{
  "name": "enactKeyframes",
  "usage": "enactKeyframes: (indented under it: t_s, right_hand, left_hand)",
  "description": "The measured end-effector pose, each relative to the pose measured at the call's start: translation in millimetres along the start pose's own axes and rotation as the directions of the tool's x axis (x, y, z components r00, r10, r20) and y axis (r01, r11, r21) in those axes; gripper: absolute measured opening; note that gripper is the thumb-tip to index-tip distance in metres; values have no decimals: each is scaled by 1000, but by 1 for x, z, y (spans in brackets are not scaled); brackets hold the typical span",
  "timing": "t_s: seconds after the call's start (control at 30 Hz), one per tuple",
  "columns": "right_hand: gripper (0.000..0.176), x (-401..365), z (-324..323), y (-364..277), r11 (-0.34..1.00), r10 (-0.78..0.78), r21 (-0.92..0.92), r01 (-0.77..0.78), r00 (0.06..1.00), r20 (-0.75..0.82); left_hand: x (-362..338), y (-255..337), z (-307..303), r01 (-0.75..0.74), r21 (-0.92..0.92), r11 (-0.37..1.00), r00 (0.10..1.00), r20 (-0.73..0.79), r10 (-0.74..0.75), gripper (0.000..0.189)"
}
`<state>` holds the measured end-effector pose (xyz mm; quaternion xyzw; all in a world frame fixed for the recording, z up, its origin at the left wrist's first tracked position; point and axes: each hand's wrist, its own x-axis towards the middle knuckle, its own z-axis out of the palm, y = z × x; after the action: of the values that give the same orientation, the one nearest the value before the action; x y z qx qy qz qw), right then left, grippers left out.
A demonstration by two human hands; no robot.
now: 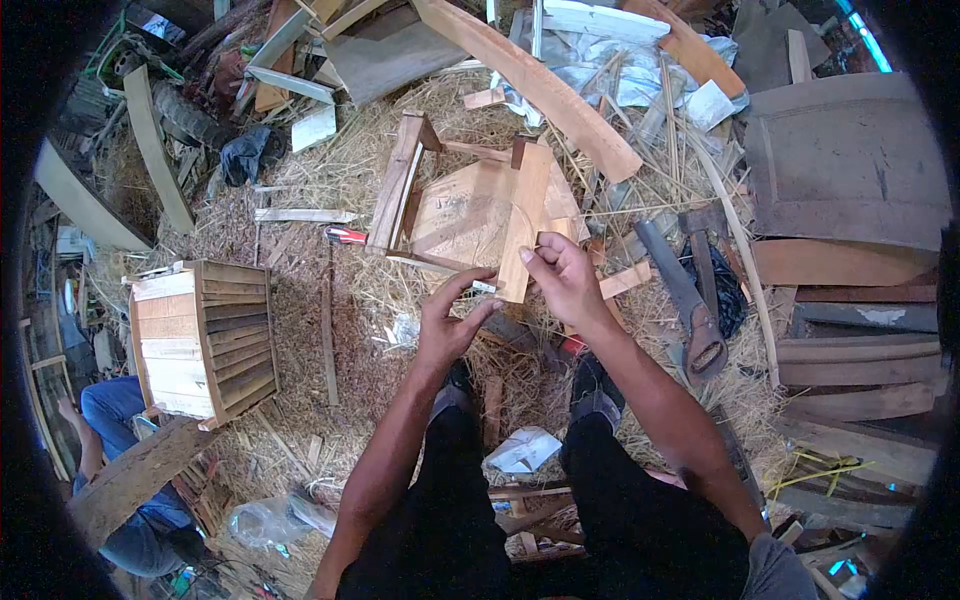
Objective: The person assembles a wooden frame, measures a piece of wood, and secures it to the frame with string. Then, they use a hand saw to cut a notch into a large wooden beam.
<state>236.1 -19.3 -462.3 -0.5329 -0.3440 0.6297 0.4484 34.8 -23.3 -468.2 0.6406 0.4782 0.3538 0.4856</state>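
Note:
A light wooden board point(528, 220) lies over one side of a half-built wooden box point(462, 205) on the straw-covered ground. At the board's near end my left hand point(452, 315) has its thumb and fingers closed about a small whitish, metal-looking piece point(484, 287), its kind too small to tell. The left thumb touches the board's end. My right hand point(562, 272) is in a pinch against the board's right edge; what sits between those fingertips is too small to make out. A red-handled tool point(346, 236) rests left of the box.
A slatted wooden crate point(205, 340) stands at left, beside another person's blue-clad leg point(112, 412). A handsaw point(690, 310) lies to the right. Planks point(850, 360) are stacked at far right, and a long curved board point(540, 90) crosses the back. Straw and scraps cover the ground.

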Motion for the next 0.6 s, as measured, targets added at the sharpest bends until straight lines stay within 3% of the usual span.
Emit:
enactKeyframes:
  t_s: [0.4, 0.47, 0.5, 0.57, 0.6]
  right_hand:
    - [27, -1, 2, 9, 996, -85, 10, 85, 996, -38]
    - [26, -9, 6, -1, 992, -123, -1, 123, 990, -62]
    - [26, -14, 8, -10, 989, -120, -92, 113, 989, -82]
    - [27, -27, 10, -30, 960, -120, -267, 83, 985, -128]
    - [30, -32, 15, -39, 966, -136, -234, 108, 985, -107]
  left_hand:
    - [1, 20, -4, -10, 56, 998, 1000, 19, 9, 43]
    - [5, 31, -23, -117, 59, 991, 988, -91, 122, 42]
    - [8, 33, -35, -171, 65, 983, 973, -146, 179, 41]
    - [28, 25, -74, -144, -12, 990, 911, -393, 127, 37]
    - [48, 35, -90, -97, -39, 994, 908, -412, 73, 38]
